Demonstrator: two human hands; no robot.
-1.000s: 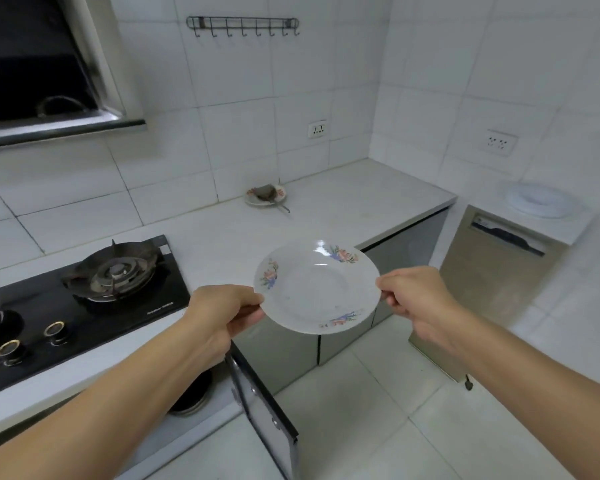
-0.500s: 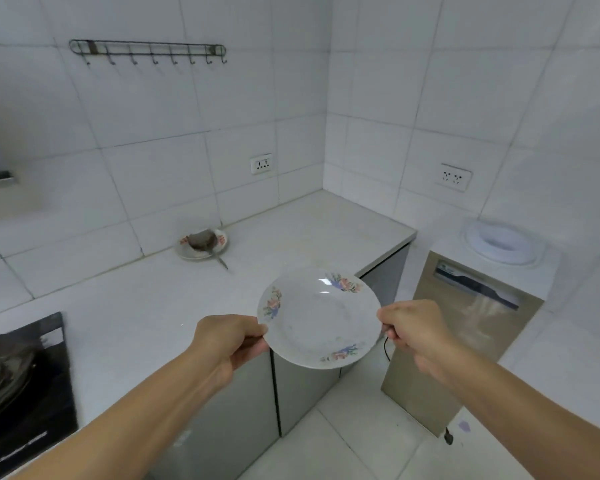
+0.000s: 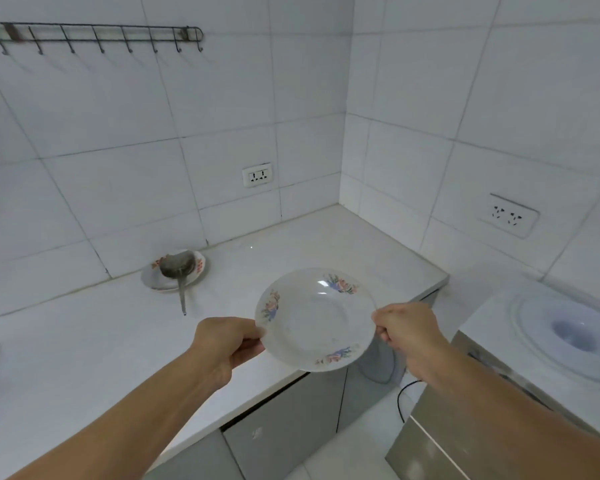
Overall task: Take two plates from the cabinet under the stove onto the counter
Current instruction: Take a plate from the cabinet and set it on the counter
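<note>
place: home kitchen; tiled walls (image 3: 222, 109) | counter (image 3: 84, 341) | hook rail (image 3: 90, 32) | wall socket (image 3: 257, 174)

I see bright, even light, soft shadows, small glare on the plate (image 3: 314, 318) at one o'clock; wide-angle bending toward edges, slight blur throughout.

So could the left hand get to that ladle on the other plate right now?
Probably not at once: the left hand is gripping the floral plate with the right hand. The counter toward the ladle looks clear.
</note>
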